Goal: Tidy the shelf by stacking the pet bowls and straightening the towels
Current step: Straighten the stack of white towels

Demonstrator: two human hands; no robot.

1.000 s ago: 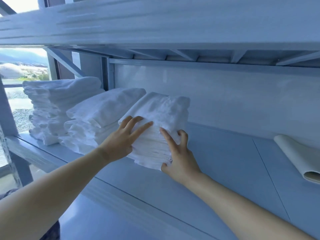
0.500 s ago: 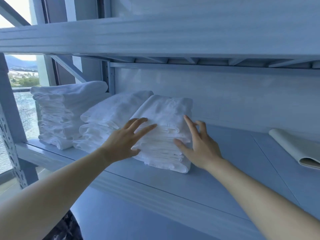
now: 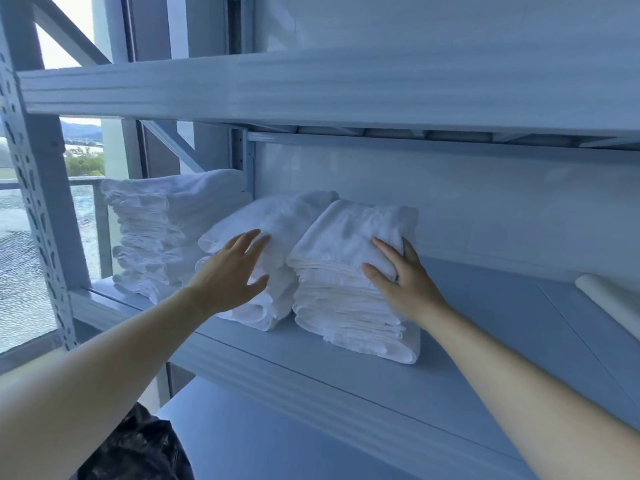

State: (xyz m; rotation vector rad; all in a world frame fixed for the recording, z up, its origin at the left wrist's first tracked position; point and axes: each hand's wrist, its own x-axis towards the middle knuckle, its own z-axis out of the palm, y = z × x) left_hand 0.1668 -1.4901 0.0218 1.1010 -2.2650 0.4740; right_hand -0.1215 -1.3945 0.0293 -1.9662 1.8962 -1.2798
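Right towel stack (image 3: pixel 349 282): on shelf (image 3: pixel 485 341), just beside middle towel stack (image 3: pixel 277 220). Your right grip (image 3: pixel 405 285): fingers straight, spread, pressing stack's right front corner. Your left grip (image 3: pixel 228 275): fingers spread over middle towel stack's front; contact unclear. Left towel stack (image 3: pixel 162 230): tallest, at shelf's left end. Pale roll (image 3: pixel 609 299): far right, well apart.
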